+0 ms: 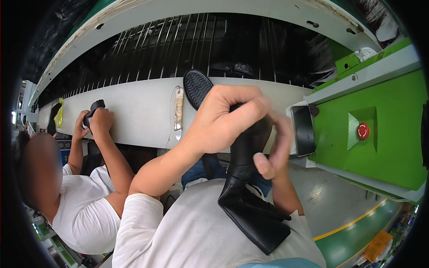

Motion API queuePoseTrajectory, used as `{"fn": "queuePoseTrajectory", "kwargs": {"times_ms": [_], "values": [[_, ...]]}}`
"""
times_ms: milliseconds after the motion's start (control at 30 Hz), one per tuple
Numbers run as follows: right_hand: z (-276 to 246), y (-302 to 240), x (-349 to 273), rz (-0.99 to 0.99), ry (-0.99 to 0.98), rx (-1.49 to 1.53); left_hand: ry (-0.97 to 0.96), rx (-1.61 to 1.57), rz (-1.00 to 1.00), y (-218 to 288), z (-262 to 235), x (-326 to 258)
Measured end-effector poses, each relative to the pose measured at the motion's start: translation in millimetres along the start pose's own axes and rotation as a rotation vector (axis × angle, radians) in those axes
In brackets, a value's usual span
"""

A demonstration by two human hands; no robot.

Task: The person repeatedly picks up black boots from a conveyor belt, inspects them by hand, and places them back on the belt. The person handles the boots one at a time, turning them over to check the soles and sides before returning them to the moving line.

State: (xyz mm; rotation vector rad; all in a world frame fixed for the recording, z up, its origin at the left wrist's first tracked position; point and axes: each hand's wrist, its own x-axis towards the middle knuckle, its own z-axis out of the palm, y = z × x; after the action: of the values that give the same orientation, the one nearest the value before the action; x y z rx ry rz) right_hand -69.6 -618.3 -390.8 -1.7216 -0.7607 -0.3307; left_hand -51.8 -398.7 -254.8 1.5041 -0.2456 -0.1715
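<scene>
A black boot (pixel 242 154) is upside down in front of my chest, its shaft hanging down against my shirt with the wide opening at the bottom. My left hand (pixel 232 118) is closed over the boot's foot end, fingers curled and hiding much of it. Close to the boot's right side is my right hand (pixel 279 145), bent, with the thumb apart; its fingers are smeared by motion, so its grip is unclear. A ridged black sole (pixel 196 89) lies beyond my left hand at the bench's far edge; whether more footwear is joined to it is hidden.
On the white bench (pixel 138 111) lies a knife (pixel 178 111) with a wrapped handle and thread. A black tray-like object (pixel 304 129) sits by a green machine (pixel 384 143) with a red button (pixel 363 131). Metal rods line the far side. At left, a co-worker handles a dark shoe (pixel 94 111).
</scene>
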Motion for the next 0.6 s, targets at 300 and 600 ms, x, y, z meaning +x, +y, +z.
{"fn": "queuePoseTrajectory", "kwargs": {"times_ms": [300, 600], "values": [[-15, -44, 90, -0.4, 0.09, -0.139, 0.155, -0.053, 0.227, -13, 31, 0], [-30, -39, 86, -0.384, 0.092, -0.151, 0.053, 0.192, 0.702, -58, 29, 14]]}}
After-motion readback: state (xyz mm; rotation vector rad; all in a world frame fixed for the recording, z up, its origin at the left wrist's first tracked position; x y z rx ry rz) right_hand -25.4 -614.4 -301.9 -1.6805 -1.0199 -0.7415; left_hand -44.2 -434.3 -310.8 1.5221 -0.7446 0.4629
